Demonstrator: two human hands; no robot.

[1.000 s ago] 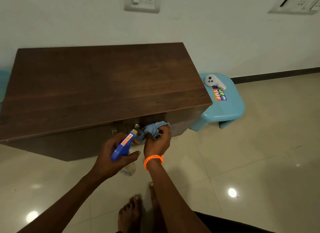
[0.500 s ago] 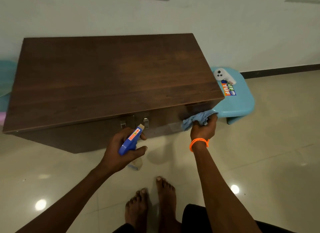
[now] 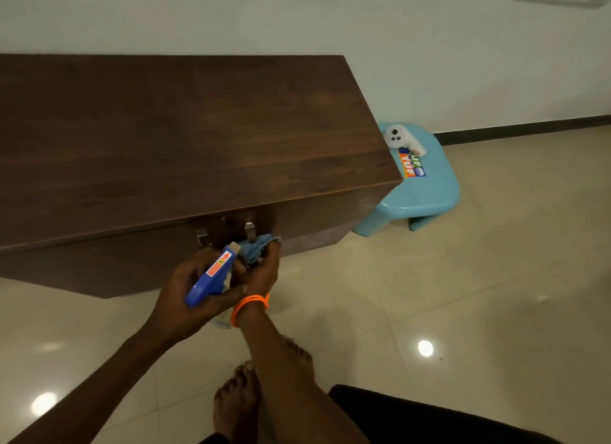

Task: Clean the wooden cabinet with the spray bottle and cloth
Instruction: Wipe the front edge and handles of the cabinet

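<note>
The dark wooden cabinet [image 3: 185, 139] stands low against the wall, its front face with two metal handles [image 3: 250, 229] turned toward me. My left hand [image 3: 185, 288] grips a blue spray bottle [image 3: 213, 273], nozzle pointing at the cabinet front. My right hand [image 3: 261, 271], with an orange band at the wrist, holds a bunched blue cloth [image 3: 256, 247] pressed against the front panel just below the right handle, right beside the bottle's nozzle.
A light blue plastic stool [image 3: 420, 192] stands at the cabinet's right end with a white controller [image 3: 401, 139] on it. Glossy beige floor tiles [image 3: 463, 295] spread to the right. My bare feet [image 3: 244, 397] are below the hands.
My right hand has swept the cloth leftward along the front panel from the right corner back to the handles. The left hand with the bottle stays near the handles. The view shifted left.
</note>
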